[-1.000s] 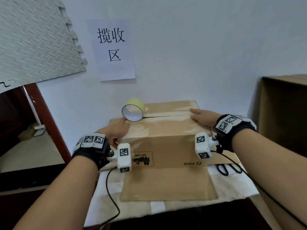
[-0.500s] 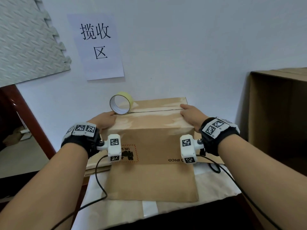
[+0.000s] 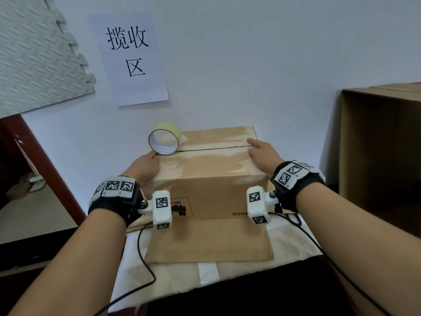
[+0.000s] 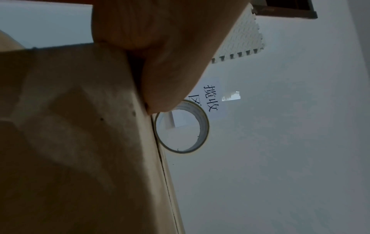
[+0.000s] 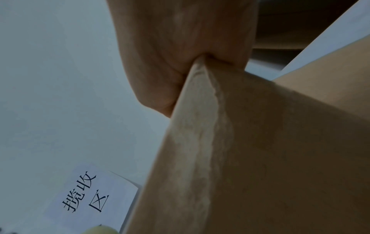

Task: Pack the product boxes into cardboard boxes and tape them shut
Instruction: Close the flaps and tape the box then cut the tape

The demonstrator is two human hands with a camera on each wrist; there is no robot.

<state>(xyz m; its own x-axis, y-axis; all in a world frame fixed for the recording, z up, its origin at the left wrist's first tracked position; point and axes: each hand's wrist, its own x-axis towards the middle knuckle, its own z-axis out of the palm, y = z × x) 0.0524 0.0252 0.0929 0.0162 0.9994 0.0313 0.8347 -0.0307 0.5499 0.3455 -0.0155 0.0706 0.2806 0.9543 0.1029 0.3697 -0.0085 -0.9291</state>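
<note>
A shut cardboard box [image 3: 205, 160] stands on the table, its top seam running left to right. A roll of yellowish tape [image 3: 169, 128] stands on edge at the top's far left corner. My left hand [image 3: 145, 165] holds the box's upper left edge, thumb on top beside the roll and fingers hidden down the side. My right hand [image 3: 262, 153] holds the upper right edge near the seam. The left wrist view has the left hand [image 4: 160, 47] on the box [image 4: 80, 142] with the tape roll [image 4: 203, 126] just beyond. In the right wrist view the box edge [image 5: 260, 158] sits wedged in my right hand [image 5: 180, 39].
A flat cardboard sheet [image 3: 205, 242] lies under the box on a pale table covering [image 3: 227, 272]. A tall open carton [image 3: 376, 156] stands close on the right. A paper sign [image 3: 129, 55] and a foam mat [image 3: 34, 53] hang on the wall behind. A dark red post [image 3: 45, 167] stands left.
My right hand slid from lying flat on the top to the right edge. My left hand drew back a little from the tape roll. The view shifted.
</note>
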